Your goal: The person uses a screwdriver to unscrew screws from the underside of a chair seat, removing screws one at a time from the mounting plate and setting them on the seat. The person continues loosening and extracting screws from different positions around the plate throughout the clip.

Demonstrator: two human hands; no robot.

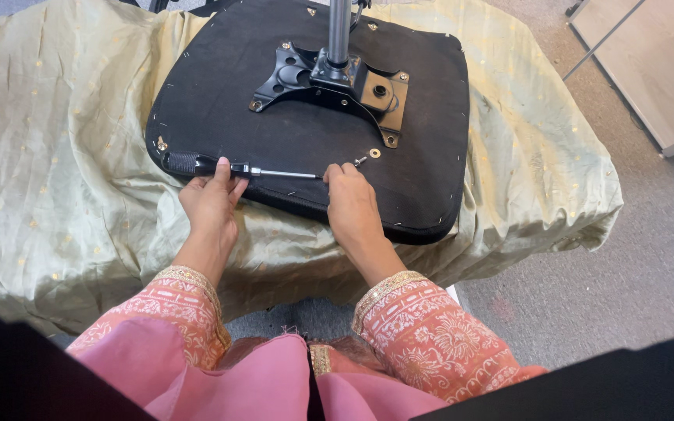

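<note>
The left hand (211, 201) lies flat on the near edge of the upturned seat pad (423, 117), fingers loosely spread and released, its fingertips resting on the black handle of a screwdriver (220, 166) without closing around it. The screwdriver lies on its side along the pad's front edge, its ribbed grip end out past the left hand and its thin metal shaft running toward the right hand (352, 209). The right hand is curled, its fingertips pinched together at the tip of the shaft; whether they grip the tip itself or something small there cannot be told. Just beyond the right fingertips sit a small screw (360, 161) and a brass-coloured washer (374, 153), close together on the black fabric. Farther from both hands, in the middle of the pad, a black metal mounting plate (329, 87) is fixed, with a grey column (338, 31) rising from it. The pad rests on a pale green cloth (56, 156) with gold dots draped over the bench. Grey carpet (633, 257) lies off to the right of the right hand.
</note>
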